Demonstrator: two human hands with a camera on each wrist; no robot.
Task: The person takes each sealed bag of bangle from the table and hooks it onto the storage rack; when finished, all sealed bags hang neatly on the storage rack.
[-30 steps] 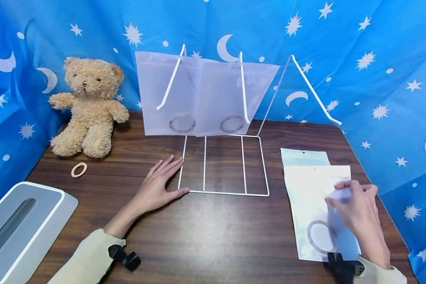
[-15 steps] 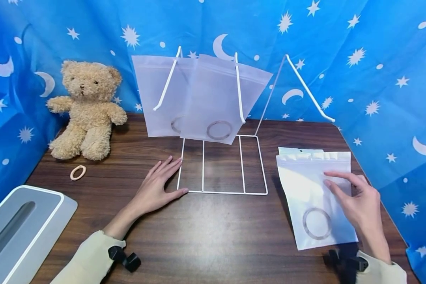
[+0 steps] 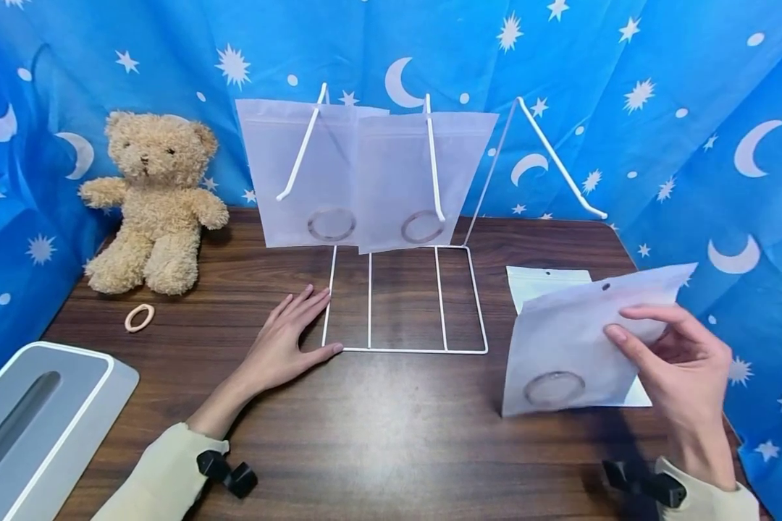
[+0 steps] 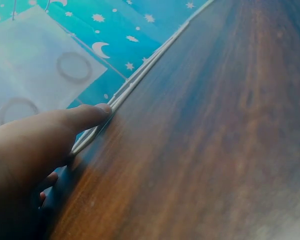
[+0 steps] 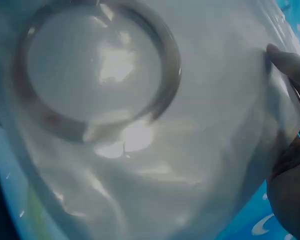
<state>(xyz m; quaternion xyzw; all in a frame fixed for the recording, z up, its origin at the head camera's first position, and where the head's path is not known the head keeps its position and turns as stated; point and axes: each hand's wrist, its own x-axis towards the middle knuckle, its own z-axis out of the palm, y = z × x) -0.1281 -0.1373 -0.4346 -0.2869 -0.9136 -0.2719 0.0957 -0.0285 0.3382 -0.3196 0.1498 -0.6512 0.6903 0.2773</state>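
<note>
Here, the right hand (image 3: pixel 687 362) pinches a tilted bag (image 3: pixel 570 336) between thumb and fingers, at the table's (image 3: pixel 378 441) right side, partly covering another bag (image 3: pixel 541 281); the left hand (image 3: pixel 283 344), thumb spread from its fingers, touches the rack (image 3: pixel 413 351).

Up top, the head camera looks forward and down, wide across the tabletop (image 3: pixel 391 441) to the starry backdrop (image 3: pixel 580 51). Low down, the left wrist view skims that tabletop, tilted, past the left hand (image 4: pixel 30 142) toward hanging bags (image 4: pixel 27 65) the head shares. Right wrist, now: very close, facing the gripped bag (image 5: pixel 215 100), which the head catches too.
</note>
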